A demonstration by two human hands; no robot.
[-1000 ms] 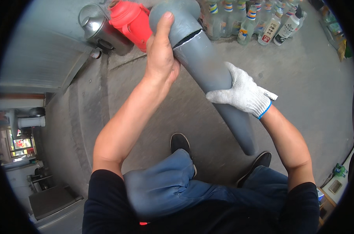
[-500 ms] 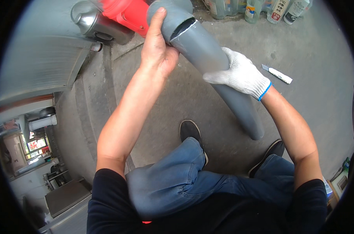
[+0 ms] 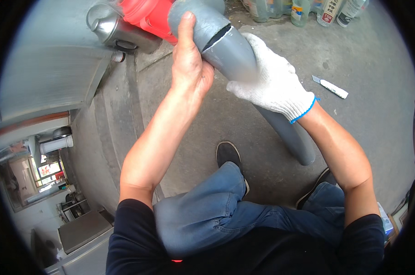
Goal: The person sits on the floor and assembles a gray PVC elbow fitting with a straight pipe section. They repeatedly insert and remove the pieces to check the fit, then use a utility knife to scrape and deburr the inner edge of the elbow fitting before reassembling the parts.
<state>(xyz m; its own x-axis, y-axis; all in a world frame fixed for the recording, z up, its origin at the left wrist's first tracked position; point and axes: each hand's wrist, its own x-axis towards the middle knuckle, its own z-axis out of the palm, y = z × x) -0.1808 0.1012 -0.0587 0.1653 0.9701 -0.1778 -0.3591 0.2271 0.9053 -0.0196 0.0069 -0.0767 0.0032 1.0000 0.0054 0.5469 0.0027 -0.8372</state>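
A long grey plastic pipe (image 3: 230, 55) slants across the view, its lower end near my right foot. At its upper end sits a wider grey pipe fitting (image 3: 200, 27), with a dark gap and a rough whitish edge where the two meet. My bare left hand (image 3: 189, 57) is closed around the fitting from below, thumb lying along its near side. In a white knitted glove with a blue cuff, my right hand (image 3: 273, 80) wraps around the pipe just below the joint. A white utility knife (image 3: 331, 87) with its blade out lies on the concrete floor to the right.
Several bottles (image 3: 301, 11) stand at the far edge. A red plastic container (image 3: 150, 18) and a shiny metal canister (image 3: 120, 30) are at the far left, beside a metal panel (image 3: 47, 73). My shoes (image 3: 229, 153) are on the floor below the pipe.
My gloved right hand has slid up the pipe toward the joint. The view has shifted slightly, and my left hand keeps its hold on the fitting.
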